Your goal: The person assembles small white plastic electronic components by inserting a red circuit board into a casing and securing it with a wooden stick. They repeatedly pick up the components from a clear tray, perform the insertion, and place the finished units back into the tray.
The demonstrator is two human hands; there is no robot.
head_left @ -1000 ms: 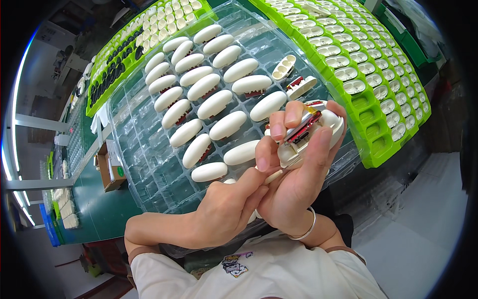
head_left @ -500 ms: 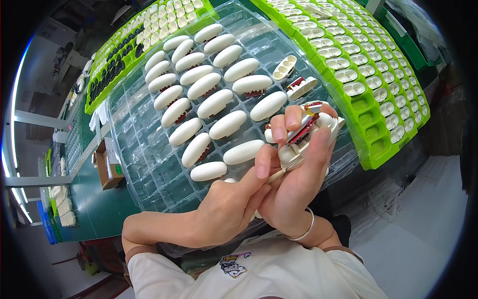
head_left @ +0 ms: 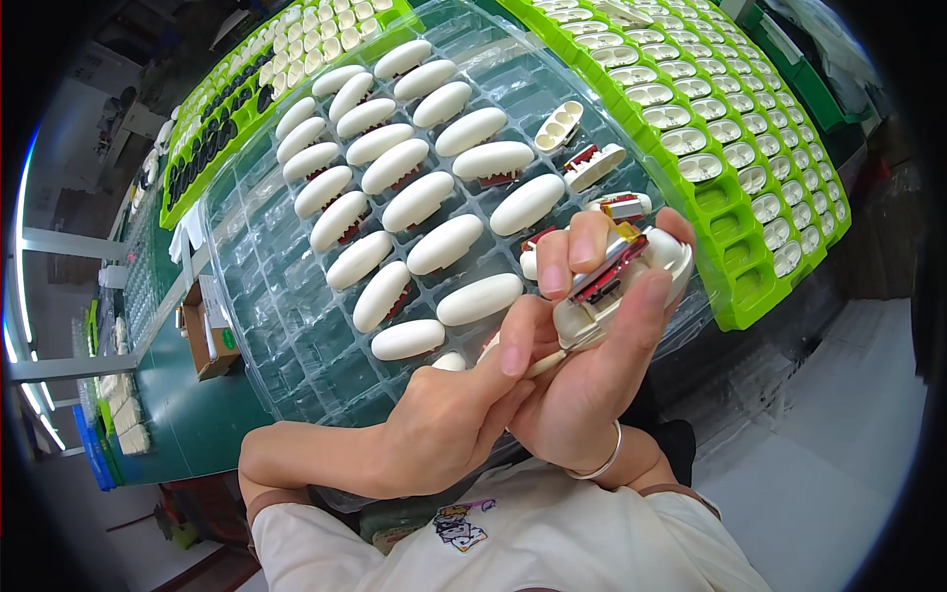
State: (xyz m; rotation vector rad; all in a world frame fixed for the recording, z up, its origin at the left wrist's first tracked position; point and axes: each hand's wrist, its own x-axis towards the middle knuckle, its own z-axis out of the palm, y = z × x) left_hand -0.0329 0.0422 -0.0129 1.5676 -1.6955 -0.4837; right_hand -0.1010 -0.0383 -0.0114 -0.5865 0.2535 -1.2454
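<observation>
My right hand (head_left: 597, 390), with a bangle at its wrist, grips a white oval plastic housing (head_left: 584, 331) between thumb and fingers. Inside the housing show a red circuit board and a silvery part with a yellow edge. My left hand (head_left: 444, 419) pinches a thin cream-coloured stick-like tool (head_left: 546, 364), its tip at the near end of the housing. Just beyond the fingers, a housing with a silver and yellow part (head_left: 621, 205) lies on the clear tray (head_left: 296, 365). Several closed white oval pieces (head_left: 528, 204) stand in that tray's pockets, red edges showing below some.
Right of the tray, a bright green tray (head_left: 735, 314) holds many open white shells (head_left: 700, 168). Another green tray (head_left: 178, 212) at the far left carries black and white parts. A small cardboard box (head_left: 207, 331) sits on the green table (head_left: 187, 424) to the left.
The housing in my right hand has shifted slightly right and turned a little, showing more of the red board. The tray appears slightly further left in view. Both hands keep their hold.
</observation>
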